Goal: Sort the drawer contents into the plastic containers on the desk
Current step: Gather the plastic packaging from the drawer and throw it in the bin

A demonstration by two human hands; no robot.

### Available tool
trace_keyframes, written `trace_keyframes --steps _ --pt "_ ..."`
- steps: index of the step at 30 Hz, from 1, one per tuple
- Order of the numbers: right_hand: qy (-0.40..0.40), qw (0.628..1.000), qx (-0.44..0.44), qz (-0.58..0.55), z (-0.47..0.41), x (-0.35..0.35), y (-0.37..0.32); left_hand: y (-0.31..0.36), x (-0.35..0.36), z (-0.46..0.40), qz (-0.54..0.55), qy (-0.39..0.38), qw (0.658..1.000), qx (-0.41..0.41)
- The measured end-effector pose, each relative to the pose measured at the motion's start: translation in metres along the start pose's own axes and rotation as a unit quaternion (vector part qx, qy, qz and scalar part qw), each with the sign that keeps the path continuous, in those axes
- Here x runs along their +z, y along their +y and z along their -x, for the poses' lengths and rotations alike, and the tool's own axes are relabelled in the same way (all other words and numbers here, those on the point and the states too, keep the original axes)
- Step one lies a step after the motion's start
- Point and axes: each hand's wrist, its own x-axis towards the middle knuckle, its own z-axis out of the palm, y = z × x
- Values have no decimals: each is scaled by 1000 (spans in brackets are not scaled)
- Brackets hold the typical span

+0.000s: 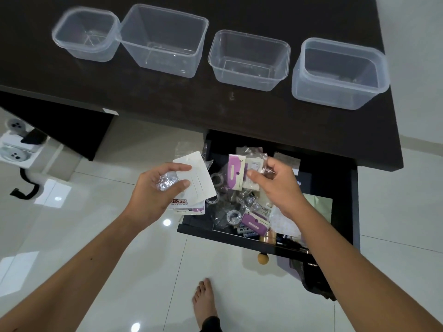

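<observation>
The black drawer (335,178) is pulled out under the dark desk (167,104) and is full of small packets, purple cards and clear bags (230,212). My left hand (155,188) holds a stack of white card packets (199,178) and a crinkled clear bag just left of the drawer. My right hand (275,185) pinches a small carded packet in clear plastic (251,173) above the drawer's contents. Several clear plastic containers stand in a row on the desk: a small one (86,34), a large one (165,39), a middle one (249,58) and a right one (340,73). All look bare inside.
A wooden knob (263,258) sticks out of the drawer front. A white power strip (16,144) with a black cable lies on the glossy tiled floor at the left. My bare foot (203,300) stands on the tiles below the drawer.
</observation>
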Motion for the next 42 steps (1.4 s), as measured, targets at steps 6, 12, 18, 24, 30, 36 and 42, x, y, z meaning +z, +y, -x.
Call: trace_keyframes --steps 6,12,18,24,30,36,42 --pt "-5 996 20 -89 21 -23 -11 6 6 0 -14 29 999 18" --pt "-37 972 20 -230 34 -22 -38 9 6 6 -31 62 997 24" --pt "-72 994 -8 -82 31 16 -44 16 9 17 -43 28 998 42" --pt "-64 997 -41 -16 29 54 -43 14 11 20 9 1 999 33" --pt "-27 997 -59 45 17 42 -22 1 -11 20 -9 52 998 30" --pt "-47 933 -104 341 2 41 13 -10 -28 22 -1 72 997 36" --pt "-51 910 -94 401 -3 53 10 -11 -34 19 5 73 997 37"
